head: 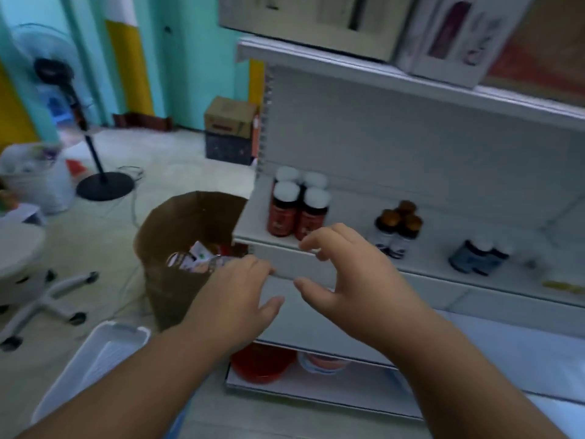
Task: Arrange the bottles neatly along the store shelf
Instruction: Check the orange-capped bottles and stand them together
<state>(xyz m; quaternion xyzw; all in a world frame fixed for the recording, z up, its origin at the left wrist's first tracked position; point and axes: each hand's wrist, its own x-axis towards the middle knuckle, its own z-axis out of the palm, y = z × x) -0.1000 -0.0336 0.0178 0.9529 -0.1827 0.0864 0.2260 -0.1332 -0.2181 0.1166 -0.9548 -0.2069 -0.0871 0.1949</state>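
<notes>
Both hands hang empty in front of the middle shelf (348,217): the left hand (235,296) has its fingers relaxed and slightly spread near the shelf's front edge, above the open brown paper bag (177,236), and the right hand (345,270) has its fingers loosely curled and apart, holding nothing, just in front of the red-labelled bottles (297,207). Those four white-capped bottles stand in a tight square at the shelf's left end, the front pair close to the lip. Further right sit a small cluster of brown-capped bottles (397,228) and, well apart again, a group of dark bottles (478,256). The main risk, as I judge it, is the right hand's knuckles catching the front red-labelled pair on the way in; they are tall, narrow and near the edge, so a nudge could tip one off onto the floor or into the bag. Because the bottles touch each other, one falling could take its neighbours with it. Reaching across to the brown-capped cluster could drag a forearm through the red-labelled ones. The picture is motion-blurred, so exact gaps between bottles are hard to read.
</notes>
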